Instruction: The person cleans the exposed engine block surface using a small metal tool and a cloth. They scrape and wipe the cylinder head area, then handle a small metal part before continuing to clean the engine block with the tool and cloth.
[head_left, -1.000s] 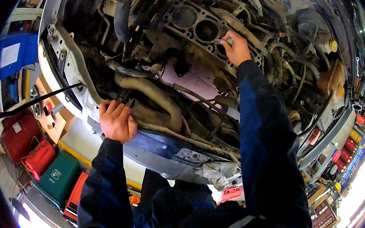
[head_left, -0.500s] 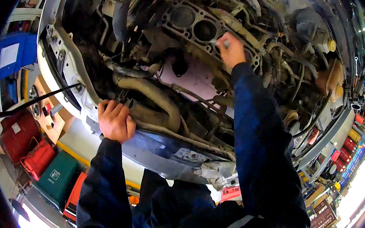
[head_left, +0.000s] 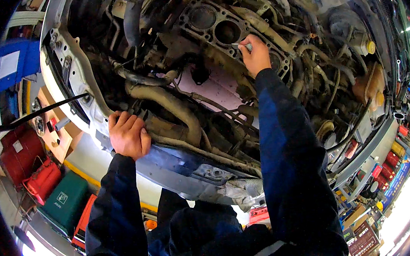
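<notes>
An exposed engine block (head_left: 216, 33) with round cylinder bores lies in the open engine bay of a car. My right hand (head_left: 257, 55) is closed over it in a pinch on a small thin tool (head_left: 241, 45) with a pale narrow tip. That tip is at the block's top face, beside the dark middle bore (head_left: 228, 31). Fingers hide most of the tool, so its exact kind cannot be told. At the front of the bay, my left hand (head_left: 130, 134) is wrapped over the car's front crossmember (head_left: 174, 162).
A thick curved hose (head_left: 178, 103) runs between my hands and the block. On the left a black prop rod (head_left: 38, 112) meets the body edge. A crumpled grey cloth (head_left: 242, 191) lies on the front edge. Toolboxes (head_left: 62, 196) stand at lower left.
My right hand has shifted slightly left along the block, and the tool's tip now shows more clearly. My left hand stays on the crossmember.
</notes>
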Available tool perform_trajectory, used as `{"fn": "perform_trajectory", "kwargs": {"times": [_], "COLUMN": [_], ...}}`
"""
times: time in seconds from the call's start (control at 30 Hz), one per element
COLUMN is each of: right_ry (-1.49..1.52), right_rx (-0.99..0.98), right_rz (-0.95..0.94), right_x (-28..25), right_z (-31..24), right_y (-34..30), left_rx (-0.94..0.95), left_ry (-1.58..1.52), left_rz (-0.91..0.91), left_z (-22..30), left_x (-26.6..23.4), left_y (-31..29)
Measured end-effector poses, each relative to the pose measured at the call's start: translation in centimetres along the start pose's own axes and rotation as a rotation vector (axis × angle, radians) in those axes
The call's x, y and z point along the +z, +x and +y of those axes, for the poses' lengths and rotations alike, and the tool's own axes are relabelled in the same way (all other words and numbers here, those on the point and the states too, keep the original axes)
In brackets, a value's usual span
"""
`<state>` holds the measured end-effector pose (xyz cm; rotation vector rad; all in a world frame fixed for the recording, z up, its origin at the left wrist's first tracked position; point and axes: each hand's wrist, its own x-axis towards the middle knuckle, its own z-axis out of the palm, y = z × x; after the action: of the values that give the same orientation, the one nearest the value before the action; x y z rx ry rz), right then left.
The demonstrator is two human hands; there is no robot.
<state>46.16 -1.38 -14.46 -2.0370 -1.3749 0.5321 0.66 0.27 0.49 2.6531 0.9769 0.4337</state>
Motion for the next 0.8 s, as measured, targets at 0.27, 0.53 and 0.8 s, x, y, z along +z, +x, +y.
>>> {"fn": "perform_trajectory", "kwargs": {"times": [0.27,0.53,0.8], "right_ry": [0.012,0.011,0.027], "right_rx": [0.049,-0.024,0.087], "right_rz": [0.086,0.134,0.173], "right_x": [2.0,2.3,1.9], "right_z": [-1.0,-2.4,-2.2], "right_y": [-0.9,-1.8,-1.1], "left_rx": [-0.002,-0.025,-0.028], "left_ry": [-0.005,-0.015,-0.019], "left_rz": [-0.002,-0.035,-0.039], "left_z": [-0.1,-0.2,-0.2], "left_x": [0.0,0.1,-0.1], "left_y": [-0.1,-0.5,-0.6]}}
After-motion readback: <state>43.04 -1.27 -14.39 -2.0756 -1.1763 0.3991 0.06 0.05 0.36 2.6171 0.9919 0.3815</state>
